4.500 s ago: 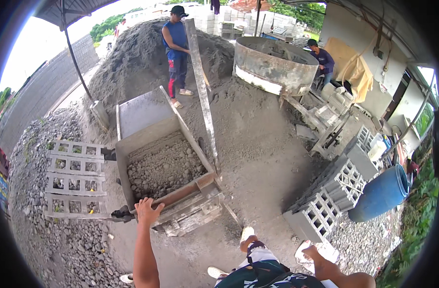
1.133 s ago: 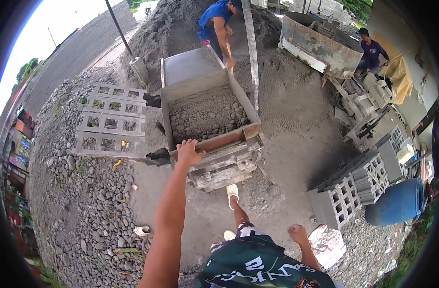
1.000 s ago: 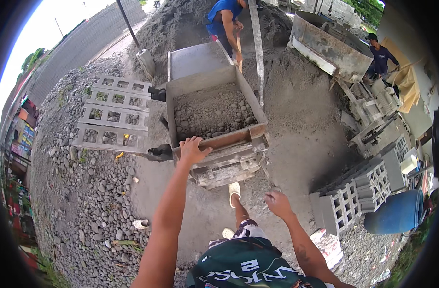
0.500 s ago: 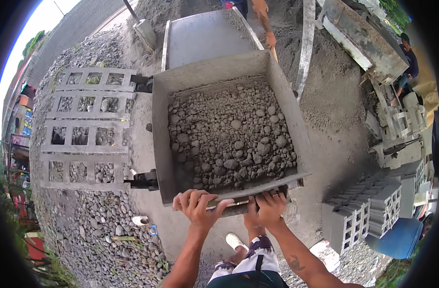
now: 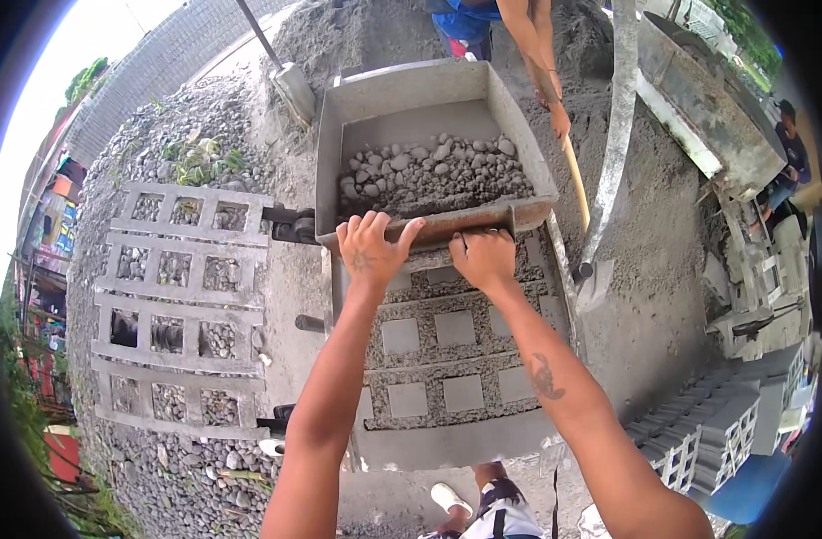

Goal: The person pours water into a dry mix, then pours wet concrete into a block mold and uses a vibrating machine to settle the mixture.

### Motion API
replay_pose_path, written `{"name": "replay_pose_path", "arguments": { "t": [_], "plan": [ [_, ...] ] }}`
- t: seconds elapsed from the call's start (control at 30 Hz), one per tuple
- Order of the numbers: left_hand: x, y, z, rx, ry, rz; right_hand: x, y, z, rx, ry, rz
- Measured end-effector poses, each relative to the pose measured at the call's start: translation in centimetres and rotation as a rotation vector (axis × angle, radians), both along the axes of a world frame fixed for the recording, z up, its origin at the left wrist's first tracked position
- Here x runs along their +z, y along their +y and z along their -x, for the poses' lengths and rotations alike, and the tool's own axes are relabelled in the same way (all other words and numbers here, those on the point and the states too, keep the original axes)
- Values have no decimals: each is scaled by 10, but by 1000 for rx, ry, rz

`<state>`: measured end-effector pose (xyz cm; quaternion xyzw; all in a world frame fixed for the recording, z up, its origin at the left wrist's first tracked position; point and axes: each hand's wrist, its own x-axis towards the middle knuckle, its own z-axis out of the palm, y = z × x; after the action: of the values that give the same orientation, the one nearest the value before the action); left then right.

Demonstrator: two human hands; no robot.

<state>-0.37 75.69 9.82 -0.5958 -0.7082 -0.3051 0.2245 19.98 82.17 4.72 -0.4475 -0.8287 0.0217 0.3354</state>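
A grey metal feed box (image 5: 420, 121), open at the top, holds lumpy grey gravel mix (image 5: 433, 171). My left hand (image 5: 371, 247) presses on its near wall, fingers stretched upward and thumb out to the side. Beside it, my right hand (image 5: 485, 260) is closed on the lower edge of the same wall, knuckles up; its fingertips are hidden. Both arms reach far forward. Nearer to me lies a block mould (image 5: 465, 393), its gaps filled with gravelly mix around several smooth square plates. Part of the mould is under the box.
Long concrete grids (image 5: 182, 301) lie on pebbles at left. A co-worker's hand (image 5: 561, 119) holds a wooden handle (image 5: 575, 180) beyond the box. A curved metal bar (image 5: 613, 153) rises at right. Stacked hollow blocks (image 5: 698, 440) stand lower right, near a rusty metal trough (image 5: 707, 99).
The feed box has slid away from me with both hands on it, uncovering the filled mould. Its gravel has shrunk to a heap. My left fingers have straightened off the rim.
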Motion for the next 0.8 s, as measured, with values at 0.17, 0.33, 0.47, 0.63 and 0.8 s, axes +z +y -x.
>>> {"name": "replay_pose_path", "arguments": {
  "t": [0.17, 0.33, 0.47, 0.63, 0.8],
  "plan": [
    [17, -62, -19, -80, 33, 108, 16, -64, -34, 9, -82, 170],
    [30, -169, -51, -97, 44, 216, 40, -173, -76, -4, -149, 295],
    [29, -303, -106, -135, 23, 195, 29, -306, -132, 9, -182, 360],
    [20, -436, -180, -218, 52, 50, 26, -445, -209, -78, -130, 86],
    [37, -388, -154, -163, -15, 79, 45, -393, -167, -128, -167, 415]
  ]
}}
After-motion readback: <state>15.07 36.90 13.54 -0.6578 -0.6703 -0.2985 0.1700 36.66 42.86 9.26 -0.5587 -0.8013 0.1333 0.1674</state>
